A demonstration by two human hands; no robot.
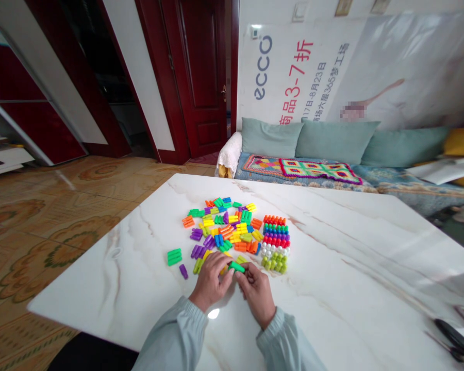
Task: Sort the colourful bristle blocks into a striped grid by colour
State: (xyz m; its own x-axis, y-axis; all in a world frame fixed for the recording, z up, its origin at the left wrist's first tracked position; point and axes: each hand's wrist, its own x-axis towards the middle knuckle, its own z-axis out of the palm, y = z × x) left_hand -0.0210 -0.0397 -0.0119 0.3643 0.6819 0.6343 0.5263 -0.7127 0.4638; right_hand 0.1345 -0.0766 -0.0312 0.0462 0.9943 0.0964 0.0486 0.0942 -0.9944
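My left hand (pixel 212 279) and my right hand (pixel 258 289) meet at the near edge of a pile of small plastic building pieces (pixel 228 226) on a white marble table (pixel 332 268). Between their fingertips both hands pinch a green piece (pixel 237 267); a yellow piece shows under my left fingers. To the right of the pile lies an assembled block of rows (pixel 275 242), orange, green, purple, red, white and lime from far to near. A loose green piece (pixel 174 256) and a purple piece (pixel 183 271) lie to the left of my left hand.
A sofa (pixel 332 170) with teal cushions and a crocheted blanket stands beyond the table. Dark red doors (pixel 201 77) are at the back left, over a patterned tile floor. A dark object (pixel 456 340) lies at the table's near right corner.
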